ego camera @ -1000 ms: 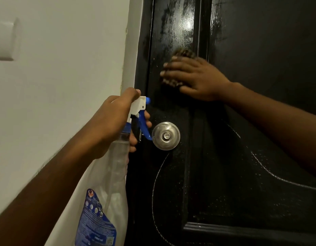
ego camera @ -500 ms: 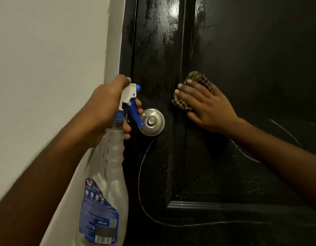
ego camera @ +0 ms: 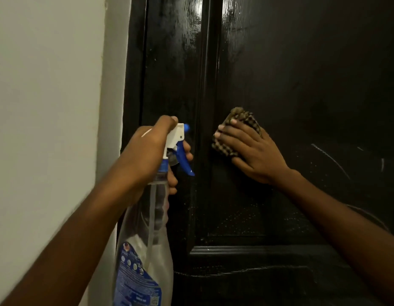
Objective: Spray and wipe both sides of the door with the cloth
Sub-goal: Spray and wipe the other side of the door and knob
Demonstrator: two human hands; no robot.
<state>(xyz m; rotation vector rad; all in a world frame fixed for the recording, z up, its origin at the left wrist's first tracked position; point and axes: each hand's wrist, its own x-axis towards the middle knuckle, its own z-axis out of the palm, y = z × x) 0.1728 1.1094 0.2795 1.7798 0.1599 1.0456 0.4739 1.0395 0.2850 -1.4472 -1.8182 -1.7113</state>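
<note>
— What were the hands doing?

— The left hand [ego camera: 147,155] gripped the neck of the spray bottle [ego camera: 152,228], with the thumb over the white head and the fingers curled round near the blue trigger [ego camera: 184,160]. I could not tell if the trigger was pulled. The right hand [ego camera: 255,155] lay flat, its fingers almost straight, and pressed the cloth [ego camera: 247,120] against the door [ego camera: 302,74].

— What had just changed?

— One second before, the cloth was higher, on the narrow upright strip of the door to the left. Now it was lower and more to the right, on the sunken panel. The bottle stayed raised at the left edge of the door, where the knob had been visible; now I could not make out the knob behind the sprayer. I judged that the wiping of this side was going downward and was not finished. The other side was not yet in view.

— And the materials?

— The cloth was a checked, woven piece, bunched into a wad which stuck out above and left of the fingers. The bottle was clear plastic with a blue label. The door was black and glossy, with a raised ledge [ego camera: 247,249] under the panel. Fine droplets [ego camera: 247,217] sat below the right hand, and thin pale streaks [ego camera: 331,157] curved to the right. On the far left stood a plain matte wall [ego camera: 48,107].
</note>
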